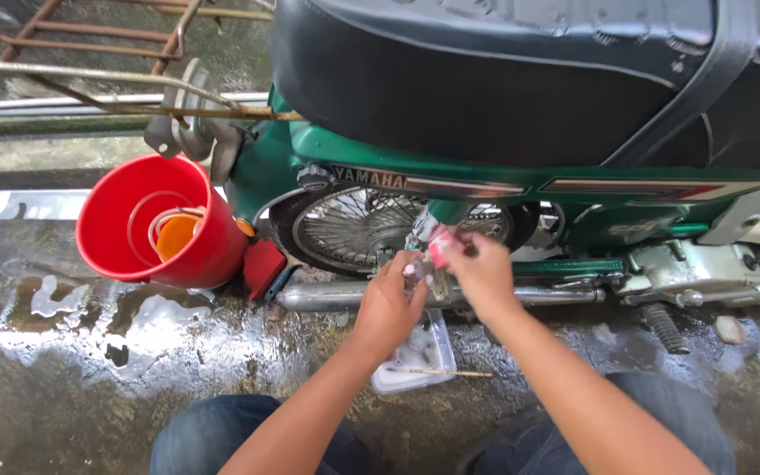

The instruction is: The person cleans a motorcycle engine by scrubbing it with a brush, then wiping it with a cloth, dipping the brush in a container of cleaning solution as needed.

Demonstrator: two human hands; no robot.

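Observation:
A green motorcycle (485, 185) with a black seat stands in front of me on wet concrete. My left hand (389, 299) is closed against the rear shock absorber (424, 255) beside the spoked rear wheel (354, 229). Just to its right, my right hand (481, 268) presses a small pink cloth or sponge (440, 248) against the same part. What my left fingers hold is hidden. Below the hands runs the chrome exhaust pipe (327, 296).
A red bucket (147, 220) with an orange scoop inside sits at the left by the rear wheel. A clear plastic tray (415, 356) with a thin stick lies on the ground under my hands. Puddles cover the concrete. Rusty metal bars lie at the top left.

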